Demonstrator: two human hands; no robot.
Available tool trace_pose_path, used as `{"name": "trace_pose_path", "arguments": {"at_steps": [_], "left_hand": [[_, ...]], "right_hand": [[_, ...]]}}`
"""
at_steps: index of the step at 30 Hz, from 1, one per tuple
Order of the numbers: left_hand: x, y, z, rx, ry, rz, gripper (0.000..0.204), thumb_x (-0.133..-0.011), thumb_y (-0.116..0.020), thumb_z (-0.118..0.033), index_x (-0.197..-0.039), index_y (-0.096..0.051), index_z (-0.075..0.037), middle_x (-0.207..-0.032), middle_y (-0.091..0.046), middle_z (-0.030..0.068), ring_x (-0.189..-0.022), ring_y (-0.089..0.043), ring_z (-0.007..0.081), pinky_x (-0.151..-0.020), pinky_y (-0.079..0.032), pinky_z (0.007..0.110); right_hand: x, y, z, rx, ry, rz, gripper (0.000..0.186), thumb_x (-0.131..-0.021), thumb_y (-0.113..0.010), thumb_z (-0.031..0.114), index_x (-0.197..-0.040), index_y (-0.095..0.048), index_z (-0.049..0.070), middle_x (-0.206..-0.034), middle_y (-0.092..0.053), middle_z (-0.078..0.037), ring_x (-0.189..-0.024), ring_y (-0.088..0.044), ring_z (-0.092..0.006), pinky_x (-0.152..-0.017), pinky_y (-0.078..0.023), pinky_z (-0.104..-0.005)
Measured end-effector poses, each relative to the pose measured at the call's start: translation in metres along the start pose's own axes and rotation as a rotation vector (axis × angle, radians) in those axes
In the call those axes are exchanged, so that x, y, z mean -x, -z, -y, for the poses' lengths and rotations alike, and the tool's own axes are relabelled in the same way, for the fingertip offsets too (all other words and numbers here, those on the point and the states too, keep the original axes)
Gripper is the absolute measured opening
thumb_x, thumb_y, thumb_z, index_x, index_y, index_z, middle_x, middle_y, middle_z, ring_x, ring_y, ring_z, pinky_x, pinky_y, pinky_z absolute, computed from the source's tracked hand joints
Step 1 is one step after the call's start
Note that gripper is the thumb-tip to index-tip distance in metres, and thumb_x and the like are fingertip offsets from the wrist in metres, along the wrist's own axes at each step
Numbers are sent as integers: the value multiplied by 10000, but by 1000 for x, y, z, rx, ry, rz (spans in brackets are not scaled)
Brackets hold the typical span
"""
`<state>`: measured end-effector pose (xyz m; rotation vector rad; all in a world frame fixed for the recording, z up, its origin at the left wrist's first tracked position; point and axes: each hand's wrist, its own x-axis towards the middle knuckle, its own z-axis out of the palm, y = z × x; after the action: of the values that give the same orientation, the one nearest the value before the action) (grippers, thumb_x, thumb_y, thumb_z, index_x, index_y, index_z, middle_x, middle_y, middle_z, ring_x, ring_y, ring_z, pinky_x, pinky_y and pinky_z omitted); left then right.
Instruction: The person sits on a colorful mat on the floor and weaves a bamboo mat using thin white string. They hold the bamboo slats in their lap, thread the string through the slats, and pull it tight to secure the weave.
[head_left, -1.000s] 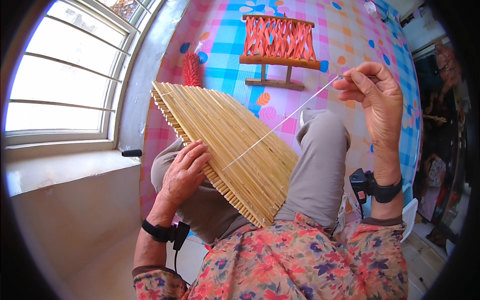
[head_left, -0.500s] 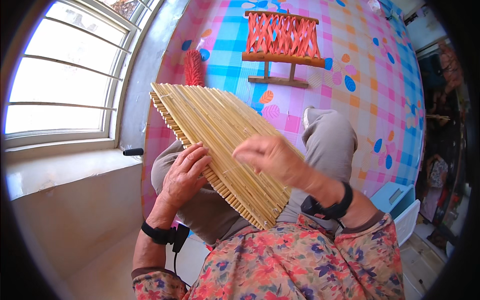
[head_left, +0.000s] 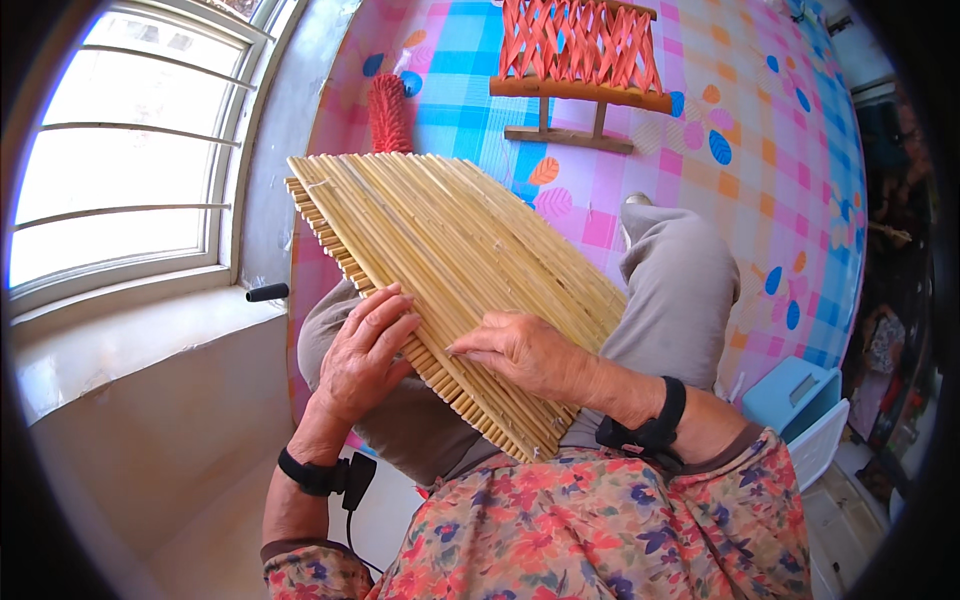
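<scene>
A mat of thin straw-coloured sticks (head_left: 440, 235) lies slanted across my lap, its cut stick ends showing along the left edge. Fingers of my left hand (head_left: 362, 350) rest over that edge and grip it, with the thumb hidden partly below. Above the mat's lower middle, my right hand (head_left: 525, 352) is closed in a pinch, fingertips at the sticks. What it pinches, if anything, is too small to make out. Small pale thread ends show on the mat near its lower corner.
A wooden folding stool (head_left: 580, 95) with a red woven seat stands ahead on the checked floor covering. Beyond the mat lies a red fluffy duster (head_left: 388, 112). A barred window (head_left: 130, 150) is at the left, a light-blue plastic box (head_left: 795, 395) at the right.
My right hand has moved down and left, from above the mat to its sticks near the left hand. The left hand keeps its hold.
</scene>
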<state>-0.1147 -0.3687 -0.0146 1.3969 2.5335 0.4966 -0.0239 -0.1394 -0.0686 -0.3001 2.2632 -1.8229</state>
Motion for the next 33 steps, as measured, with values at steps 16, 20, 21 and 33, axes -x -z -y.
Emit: {"name": "trace_pose_path", "arguments": {"at_steps": [16,20,21,33], "left_hand": [[2,1,-1,-9,45,31,565,-584,-748,16,-1133,-626,-45,-1268,-582,136,-1254,-521,365,-1031,-454,454],[2,3,-1,-53,17,49,629,-557,-785,-65,-1160,-609,-46,-1277,-570,136,-1262,-512,350,-1038,-462,440],[2,3,-1,-49,19,50,628,-557,-784,-64,-1159,-608,-45,-1276,-570,137,-1261,-512,350,-1040,-460,441],[0,5,-2,-23,19,42,611,-562,-772,-51,-1149,-603,-37,-1261,-572,140,-1262,-508,351,-1063,-443,450]], "right_hand": [[-5,-1,-2,-106,-18,20,186,-907,-622,165,-1041,-722,83,-857,-628,-152,-848,-641,-327,-777,-523,-403],[-5,-1,-4,-129,-37,41,196,-907,-625,154,-1064,-718,83,-887,-639,-150,-861,-638,-319,-787,-516,-394],[-6,2,-2,-127,-55,65,209,-908,-625,145,-1090,-713,92,-903,-641,-149,-868,-635,-313,-791,-514,-385],[-10,11,-3,-144,-68,117,216,-923,-631,177,-1107,-720,105,-917,-646,-131,-868,-642,-273,-795,-506,-341]]}}
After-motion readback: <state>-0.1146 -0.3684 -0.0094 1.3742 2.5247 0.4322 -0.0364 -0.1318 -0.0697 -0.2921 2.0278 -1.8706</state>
